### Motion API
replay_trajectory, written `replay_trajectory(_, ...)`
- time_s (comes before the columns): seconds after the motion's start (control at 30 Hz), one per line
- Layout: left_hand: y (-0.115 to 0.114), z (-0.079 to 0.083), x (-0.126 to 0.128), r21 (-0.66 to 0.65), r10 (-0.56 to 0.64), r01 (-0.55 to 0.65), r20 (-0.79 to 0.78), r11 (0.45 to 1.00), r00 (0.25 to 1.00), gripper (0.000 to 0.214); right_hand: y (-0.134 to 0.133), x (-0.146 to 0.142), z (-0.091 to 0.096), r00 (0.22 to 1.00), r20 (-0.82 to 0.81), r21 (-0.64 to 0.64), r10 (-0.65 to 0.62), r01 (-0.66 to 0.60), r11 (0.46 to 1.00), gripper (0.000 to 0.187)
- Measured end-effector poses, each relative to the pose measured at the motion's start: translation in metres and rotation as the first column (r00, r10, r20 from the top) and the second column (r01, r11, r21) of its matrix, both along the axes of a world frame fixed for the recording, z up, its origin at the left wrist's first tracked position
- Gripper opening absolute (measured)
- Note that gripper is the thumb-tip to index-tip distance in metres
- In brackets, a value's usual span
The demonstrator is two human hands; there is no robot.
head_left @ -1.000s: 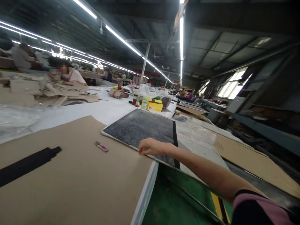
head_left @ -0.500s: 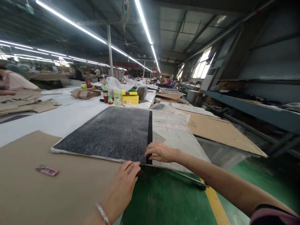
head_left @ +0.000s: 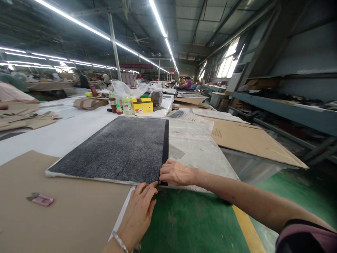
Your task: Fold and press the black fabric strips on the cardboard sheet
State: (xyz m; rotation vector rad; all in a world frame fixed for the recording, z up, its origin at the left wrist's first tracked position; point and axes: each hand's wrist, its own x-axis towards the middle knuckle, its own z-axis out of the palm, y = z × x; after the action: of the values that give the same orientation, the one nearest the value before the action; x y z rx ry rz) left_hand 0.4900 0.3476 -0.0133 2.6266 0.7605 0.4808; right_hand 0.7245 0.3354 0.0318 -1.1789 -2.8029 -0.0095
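A dark grey mat (head_left: 123, 147) lies flat on the white table, with a black strip (head_left: 165, 140) running along its right edge. My right hand (head_left: 175, 173) rests at the near end of that strip, fingers curled and pressing down on it. My left hand (head_left: 139, 209) reaches up from below, fingers together, their tips touching the mat's near edge just left of the strip. A brown cardboard sheet (head_left: 60, 211) lies to the left under the mat's corner, with a small pink cutter (head_left: 40, 200) on it.
Right of the mat lie a worn whitish sheet (head_left: 195, 147) and a large cardboard sheet (head_left: 250, 140) that juts over the table edge. A yellow box (head_left: 142, 105) and bottles stand at the far end. Green floor (head_left: 189, 225) is below. Other people work at distant tables.
The view swung right and settled. My left hand came into view and reached the mat's near edge. My right hand slid along the edge to the black strip's end.
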Motion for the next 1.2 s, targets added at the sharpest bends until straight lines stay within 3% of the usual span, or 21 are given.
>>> replay_trajectory(0.17, -0.002, -0.005, 0.001, 0.016, 0.009, -0.01, 0.024, 1.0, 1.0, 0.041, 0.001, 0.002, -0.007, 0.992, -0.126, -0.016, -0.025, 0.023, 1.0, 0.017)
replay_trajectory(0.27, -0.004, -0.01, 0.001, 0.039, 0.017, -0.018, 0.03, 0.999, 0.999, 0.043, 0.0, 0.01, -0.013, 0.937, -0.317, -0.002, -0.143, 0.15, 0.989, 0.012)
replay_trajectory(0.33, -0.006, -0.014, 0.0, 0.056, 0.022, -0.023, 0.029, 0.998, 0.999, 0.046, 0.003, 0.022, -0.013, 0.829, -0.499, 0.015, -0.251, 0.299, 0.954, 0.013)
replay_trajectory(0.4, -0.007, -0.018, -0.001, 0.077, 0.024, -0.026, 0.028, 0.997, 0.999, 0.049, 0.01, 0.043, -0.003, 0.655, -0.684, 0.016, -0.322, 0.455, 0.891, 0.016)
replay_trajectory(0.5, -0.009, -0.024, -0.003, 0.112, 0.021, -0.024, 0.023, 0.993, 1.0, 0.05, 0.02, 0.087, 0.035, 0.357, -0.888, 0.002, -0.29, 0.633, 0.774, 0.019)
replay_trajectory(0.6, -0.01, -0.027, -0.006, 0.138, 0.01, -0.012, 0.014, 0.99, 1.0, 0.049, 0.018, 0.133, 0.094, 0.11, -0.986, 0.003, -0.123, 0.758, 0.653, 0.018)
replay_trajectory(0.7, -0.01, -0.028, -0.009, 0.146, -0.009, 0.006, 0.02, 0.989, 1.0, 0.049, 0.004, 0.159, 0.155, -0.031, -0.996, 0.022, 0.088, 0.837, 0.547, 0.015)
replay_trajectory(0.77, -0.01, -0.029, -0.01, 0.137, -0.024, 0.019, 0.033, 0.99, 0.999, 0.049, -0.006, 0.158, 0.191, -0.069, -0.974, 0.046, 0.215, 0.871, 0.49, 0.01)
replay_trajectory(0.87, -0.013, -0.03, -0.012, 0.104, -0.043, 0.035, 0.068, 0.994, 0.997, 0.051, -0.016, 0.128, 0.228, -0.019, -0.944, 0.143, 0.33, 0.877, 0.458, 0.005)
replay_trajectory(0.93, -0.016, -0.027, -0.014, 0.075, -0.052, 0.044, 0.101, 0.996, 0.994, 0.052, -0.019, 0.09, 0.239, 0.065, -0.946, 0.229, 0.316, 0.827, 0.514, 0.005)
replay_trajectory(0.97, -0.018, -0.024, -0.015, 0.072, -0.057, 0.049, 0.111, 0.996, 0.992, 0.051, -0.02, 0.067, 0.239, 0.113, -0.958, 0.25, 0.265, 0.782, 0.572, 0.006)
replay_trajectory(1.03, -0.022, -0.011, -0.024, -0.052, -0.015, 0.027, 0.219, 0.998, 0.976, 0.043, -0.019, 0.016, 0.231, 0.211, -0.975, 0.2, 0.076, 0.669, 0.715, 0.011)
replay_trajectory(1.1, -0.023, 0.01, -0.041, -0.288, 0.132, -0.019, 0.379, 0.957, 0.916, 0.031, -0.017, -0.039, 0.212, 0.377, -0.9, 0.012, -0.22, 0.525, 0.851, 0.013)
replay_trajectory(1.13, -0.023, 0.022, -0.054, -0.415, 0.233, -0.034, 0.44, 0.909, 0.867, 0.027, -0.015, -0.067, 0.2, 0.445, -0.839, -0.088, -0.312, 0.455, 0.886, 0.013)
replay_trajectory(1.2, -0.021, 0.049, -0.085, -0.571, 0.404, -0.066, 0.49, 0.818, 0.772, 0.032, -0.013, -0.12, 0.174, 0.574, -0.726, -0.186, -0.377, 0.364, 0.913, 0.009)
